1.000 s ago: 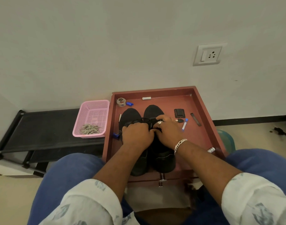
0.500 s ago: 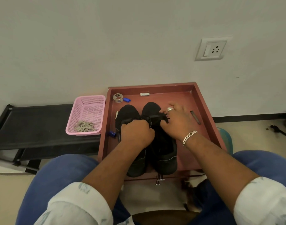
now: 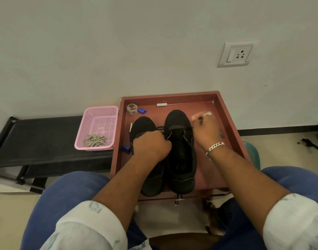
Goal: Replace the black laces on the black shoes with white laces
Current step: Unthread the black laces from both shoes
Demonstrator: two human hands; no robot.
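Note:
Two black shoes stand side by side, toes to the wall, in a reddish-brown tray [image 3: 228,112]. My left hand [image 3: 151,146] is curled over the lacing of the left shoe [image 3: 142,126] and grips there. The black lace [image 3: 179,129] runs across the right shoe [image 3: 180,156] toward my right hand [image 3: 206,130], which pinches its end, pulled out to the right. That hand is blurred at the fingertips. Pale laces [image 3: 95,141] lie bundled in a pink basket [image 3: 100,116] left of the tray.
In the tray lie a tape roll [image 3: 132,108], a blue cap [image 3: 142,111], a small white stick [image 3: 161,104] and another blue piece [image 3: 126,148]. The basket stands on a black rack [image 3: 37,139]. A wall with a socket [image 3: 235,54] rises behind. My knees flank the tray.
My right hand has moved from the middle of the shoes out to the right and away, drawing the black lace with it. My left hand stays on the shoe. The camera tilted slightly.

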